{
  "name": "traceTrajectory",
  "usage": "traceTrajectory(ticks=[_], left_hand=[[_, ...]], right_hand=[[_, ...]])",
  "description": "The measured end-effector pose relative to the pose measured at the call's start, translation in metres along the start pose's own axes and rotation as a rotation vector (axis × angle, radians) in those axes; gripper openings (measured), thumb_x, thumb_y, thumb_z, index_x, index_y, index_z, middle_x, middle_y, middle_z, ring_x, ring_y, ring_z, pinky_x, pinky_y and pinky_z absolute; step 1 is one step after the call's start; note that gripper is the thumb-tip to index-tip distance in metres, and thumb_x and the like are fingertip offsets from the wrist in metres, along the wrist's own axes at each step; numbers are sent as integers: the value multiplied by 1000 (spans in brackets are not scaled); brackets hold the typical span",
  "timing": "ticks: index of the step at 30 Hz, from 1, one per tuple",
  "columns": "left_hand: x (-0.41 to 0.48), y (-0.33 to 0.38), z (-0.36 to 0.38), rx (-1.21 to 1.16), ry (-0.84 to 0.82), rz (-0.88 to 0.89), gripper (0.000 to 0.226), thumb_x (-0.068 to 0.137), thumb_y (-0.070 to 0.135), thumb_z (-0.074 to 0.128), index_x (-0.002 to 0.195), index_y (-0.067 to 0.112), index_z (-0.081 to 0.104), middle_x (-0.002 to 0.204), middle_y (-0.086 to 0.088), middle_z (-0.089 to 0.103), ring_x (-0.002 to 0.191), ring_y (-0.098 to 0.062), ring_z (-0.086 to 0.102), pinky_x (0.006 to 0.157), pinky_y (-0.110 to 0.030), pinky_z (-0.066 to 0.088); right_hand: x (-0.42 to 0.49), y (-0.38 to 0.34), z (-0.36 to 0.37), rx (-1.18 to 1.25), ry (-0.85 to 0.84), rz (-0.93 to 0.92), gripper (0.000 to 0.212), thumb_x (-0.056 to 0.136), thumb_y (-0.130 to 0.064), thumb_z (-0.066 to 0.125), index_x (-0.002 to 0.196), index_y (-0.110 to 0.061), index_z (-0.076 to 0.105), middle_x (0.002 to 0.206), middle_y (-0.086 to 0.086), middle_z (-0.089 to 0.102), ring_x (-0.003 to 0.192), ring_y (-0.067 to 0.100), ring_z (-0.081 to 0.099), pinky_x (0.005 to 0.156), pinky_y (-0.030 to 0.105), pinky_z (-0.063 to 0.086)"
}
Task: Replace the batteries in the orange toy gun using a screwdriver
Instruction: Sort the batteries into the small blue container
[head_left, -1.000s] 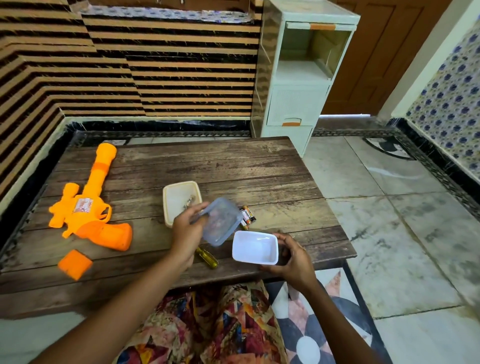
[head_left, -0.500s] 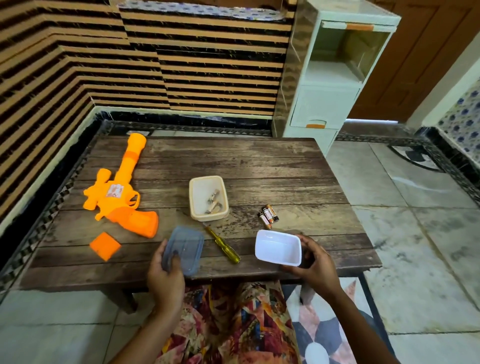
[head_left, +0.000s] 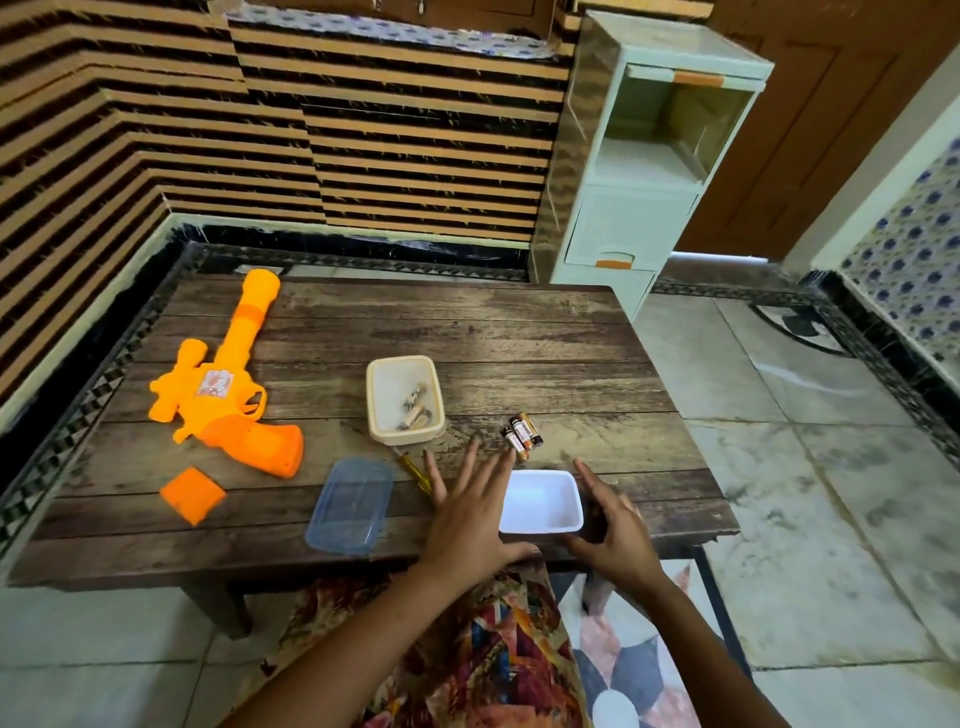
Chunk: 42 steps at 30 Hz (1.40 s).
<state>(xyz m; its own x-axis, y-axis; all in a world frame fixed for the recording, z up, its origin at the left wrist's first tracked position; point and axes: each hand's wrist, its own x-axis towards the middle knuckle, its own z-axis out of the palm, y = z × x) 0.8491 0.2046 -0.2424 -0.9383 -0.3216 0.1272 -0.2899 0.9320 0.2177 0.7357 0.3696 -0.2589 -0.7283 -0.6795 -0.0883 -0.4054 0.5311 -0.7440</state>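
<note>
**A:** Two hands are hovering at the near edge of the worn wooden plank tabletop (head_left: 467, 332). Is either one gripping anything?

**B:** Nope. The left hand (head_left: 467, 514) is spreading its fingers wide and flat, holding nothing, and it's covering the handle end of the yellow-handled screwdriver (head_left: 415, 470). The right hand (head_left: 615, 535) is lying loose and open just beside the right wall of the white rectangular plastic tub (head_left: 540, 501). Can't tell if it's actually touching.

**A:** And where's the gun sitting?

**B:** The orange plastic toy gun (head_left: 223, 405) is lying on its side way over at the left, barrel pointing away, well apart from both hands. A flat orange plastic square (head_left: 192, 493) is lying just in front of its grip. The small batteries (head_left: 522, 434) are sitting just past the white tub, near the left fingertips. A clear blue plastic lid (head_left: 350, 506) is lying left of the screwdriver, and the cream rectangular tub (head_left: 374, 405) behind it is holding some small metal bits.
</note>
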Motion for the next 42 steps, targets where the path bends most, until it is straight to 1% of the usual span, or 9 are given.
traceTrajectory(ticks=[9,13,16,19,23,29,33,39,42], left_hand=[[7,-4,14,-86,22,-22,78,64,65,65,133,32,46,131,9,53,138,-19,31,98,-56,-31],[5,-8,22,-59,87,-3,76,44,69,72,112,35,63,97,7,67,113,-25,59,105,-57,-12],[4,-8,21,-102,116,-32,67,50,73,62,107,37,65,90,11,67,105,-22,63,103,-57,1],[4,-7,17,-123,50,-86,70,54,81,37,102,39,67,90,14,67,103,-16,63,105,-57,-2],[4,-7,20,-187,69,-144,71,49,79,54,103,34,64,100,13,68,105,-11,62,106,-56,-7],[1,-3,25,-221,193,-205,65,53,80,44,94,31,60,95,14,68,103,-11,63,106,-56,4],[1,-4,26,-223,213,-205,62,53,79,44,95,35,54,94,16,68,104,-11,63,107,-54,-2],[1,-5,29,-198,182,-217,68,52,82,43,97,34,61,99,17,67,107,-10,61,105,-59,2],[1,-5,31,-237,224,-209,67,53,83,44,97,34,60,99,16,67,108,-11,61,106,-58,1]], right_hand=[[15,-20,-8,396,147,123,46,82,12,51,116,-18,57,114,4,63,103,16,58,76,3,44],[46,-47,-4,80,271,61,19,84,-5,62,98,-15,70,107,7,64,81,6,56,65,1,40],[70,-67,6,-281,191,20,16,83,-19,64,96,-21,73,108,4,65,93,20,60,76,24,46],[84,-85,19,-512,138,37,21,85,-27,59,103,-21,70,111,4,63,105,24,55,84,28,41],[92,-89,29,-632,83,57,24,86,-25,53,105,-16,66,107,9,62,108,28,52,89,30,39],[90,-91,27,-617,53,61,21,84,-13,54,95,-15,71,98,11,69,102,25,58,87,26,41],[88,-97,30,-553,12,89,18,82,-11,54,85,-17,71,89,10,71,85,29,65,65,25,40],[75,-102,12,-12,182,168,15,73,-18,72,76,-24,59,69,-9,65,68,12,62,54,19,41],[55,-100,2,-65,71,227,14,69,-12,72,74,-21,62,67,-2,69,68,14,66,61,24,50]])
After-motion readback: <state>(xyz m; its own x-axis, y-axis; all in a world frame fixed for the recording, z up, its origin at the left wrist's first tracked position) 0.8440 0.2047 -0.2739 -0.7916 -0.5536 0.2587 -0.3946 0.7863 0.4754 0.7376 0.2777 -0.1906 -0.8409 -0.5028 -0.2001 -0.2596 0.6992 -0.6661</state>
